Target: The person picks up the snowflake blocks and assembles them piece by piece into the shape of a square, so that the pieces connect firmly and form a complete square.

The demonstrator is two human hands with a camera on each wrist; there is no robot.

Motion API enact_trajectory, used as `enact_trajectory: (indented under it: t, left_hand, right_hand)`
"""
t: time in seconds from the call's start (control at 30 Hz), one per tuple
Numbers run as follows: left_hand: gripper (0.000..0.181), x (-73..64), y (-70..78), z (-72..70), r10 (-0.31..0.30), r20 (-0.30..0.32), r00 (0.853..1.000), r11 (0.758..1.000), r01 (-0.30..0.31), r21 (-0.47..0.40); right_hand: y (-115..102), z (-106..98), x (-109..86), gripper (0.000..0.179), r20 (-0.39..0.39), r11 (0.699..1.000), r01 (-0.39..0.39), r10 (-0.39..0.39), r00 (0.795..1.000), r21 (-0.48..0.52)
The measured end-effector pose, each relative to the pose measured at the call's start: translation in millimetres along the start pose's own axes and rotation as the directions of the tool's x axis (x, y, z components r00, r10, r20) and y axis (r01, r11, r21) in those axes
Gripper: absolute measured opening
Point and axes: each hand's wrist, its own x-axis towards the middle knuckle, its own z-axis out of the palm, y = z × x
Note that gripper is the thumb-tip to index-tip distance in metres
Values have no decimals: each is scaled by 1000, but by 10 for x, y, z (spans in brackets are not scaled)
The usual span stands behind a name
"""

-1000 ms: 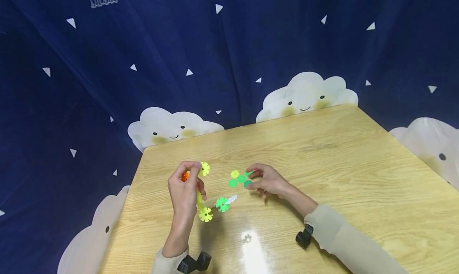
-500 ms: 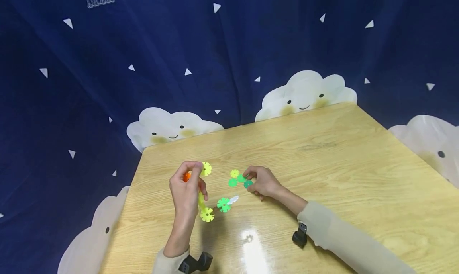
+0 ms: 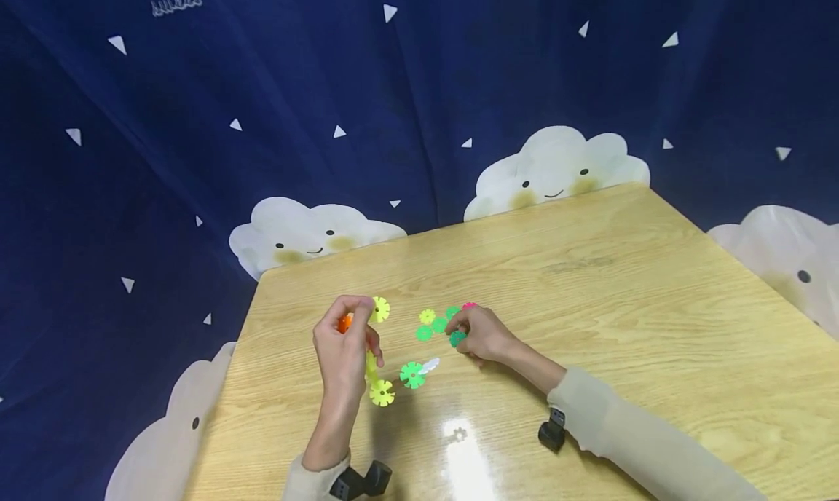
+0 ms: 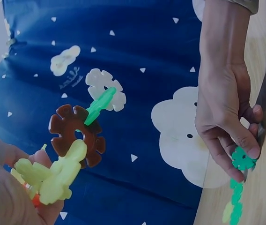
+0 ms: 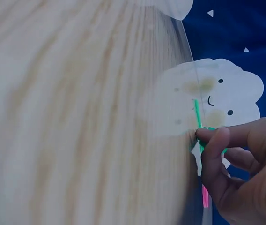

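My left hand grips a linked string of notched plastic flower discs. In the left wrist view it includes a yellow disc, a brown disc, a green disc seen edge-on and a white disc. An orange disc shows inside the curled fingers. To the right, my right hand pinches a dark green disc between thumb and forefinger, low over the table. Loose green discs, a small yellow disc and a pink disc, partly hidden, lie around those fingertips.
The wooden table extends to the right and back. Behind it hangs a dark blue curtain with cloud shapes along the table's edge. A bright reflection lies on the tabletop near the front.
My right hand has moved slightly left and closed its fingertips on the dark green disc, which is now raised a little. The left hand keeps its grip, nearly still.
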Motion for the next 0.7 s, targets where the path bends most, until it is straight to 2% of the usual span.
enact_trajectory:
  t: [0.2, 0.43, 0.7]
  left_hand:
    - [9, -9, -6, 30, 4, 8, 1000, 1000, -4, -2]
    - [9, -18, -4, 43, 8, 11, 1000, 1000, -8, -3]
    - [9, -24, -2, 58, -1, 14, 1000, 1000, 1, -11]
  right_hand:
    - [-3, -55, -61, 20, 58, 998, -14, 10, 998, 60]
    - [-91, -78, -100, 20, 114, 990, 36, -51, 992, 137]
    - [-322, -182, -185, 14, 122, 962, 92, -127, 984, 255]
